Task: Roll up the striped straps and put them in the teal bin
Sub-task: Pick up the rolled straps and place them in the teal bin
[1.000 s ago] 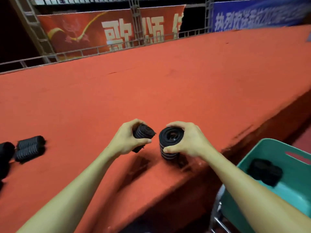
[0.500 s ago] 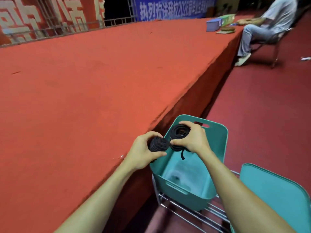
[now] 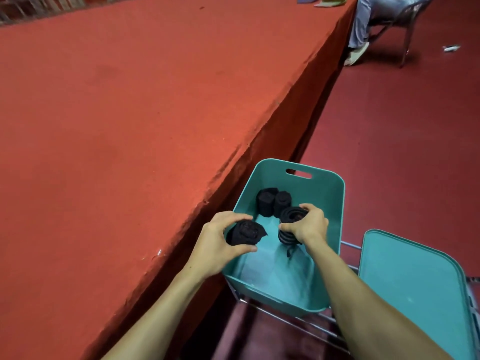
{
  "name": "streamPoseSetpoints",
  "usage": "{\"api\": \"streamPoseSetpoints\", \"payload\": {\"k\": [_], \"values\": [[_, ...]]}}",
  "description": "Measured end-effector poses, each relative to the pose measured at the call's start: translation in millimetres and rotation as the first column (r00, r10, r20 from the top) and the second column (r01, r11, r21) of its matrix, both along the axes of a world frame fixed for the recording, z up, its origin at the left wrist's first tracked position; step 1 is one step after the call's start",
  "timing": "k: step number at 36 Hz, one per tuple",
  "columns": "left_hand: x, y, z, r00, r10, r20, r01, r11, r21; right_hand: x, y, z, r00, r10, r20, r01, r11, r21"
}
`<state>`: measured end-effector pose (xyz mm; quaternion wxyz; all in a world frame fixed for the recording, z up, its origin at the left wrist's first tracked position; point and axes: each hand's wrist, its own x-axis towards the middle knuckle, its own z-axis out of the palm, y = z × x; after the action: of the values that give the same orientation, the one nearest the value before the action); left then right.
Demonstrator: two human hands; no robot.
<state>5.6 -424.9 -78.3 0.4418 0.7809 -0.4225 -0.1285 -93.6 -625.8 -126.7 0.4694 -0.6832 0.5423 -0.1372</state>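
Observation:
The teal bin (image 3: 328, 201) stands on a metal rack beside the red stage. My left hand (image 3: 215, 242) grips a dark rolled strap (image 3: 245, 233) over the bin's left rim. Inside the bin, above its floor, my right hand (image 3: 307, 226) holds a second rolled striped strap (image 3: 289, 224), from which a loose end hangs down. Two more dark rolls (image 3: 272, 202) stand at the far end of the bin.
The red carpeted stage (image 3: 130, 126) fills the left, its edge running along the bin. A teal lid or second bin (image 3: 410, 287) sits at the right on the metal rack (image 3: 306, 320). A seated person's legs and chair (image 3: 376, 24) are far back.
Both hands carried the rolls from the stage edge over to the bin and have lowered into it. The view tilted down, showing two rolls lying in the bin.

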Motion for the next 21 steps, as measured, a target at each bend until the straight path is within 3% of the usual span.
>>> {"api": "streamPoseSetpoints", "payload": {"k": [8, 21], "values": [[4.9, -6.7, -16.0, 0.999, -0.011, 0.040, 0.008, 0.997, 0.073, 7.8, -8.0, -14.8, 0.993, -0.114, -0.038, 0.115, 0.993, 0.030], [9.1, -4.5, -32.2, 0.998, 0.001, -0.068, 0.008, 0.992, 0.127, 37.7, -7.9, -50.3, 0.967, -0.253, -0.019, 0.253, 0.967, -0.019]]}}
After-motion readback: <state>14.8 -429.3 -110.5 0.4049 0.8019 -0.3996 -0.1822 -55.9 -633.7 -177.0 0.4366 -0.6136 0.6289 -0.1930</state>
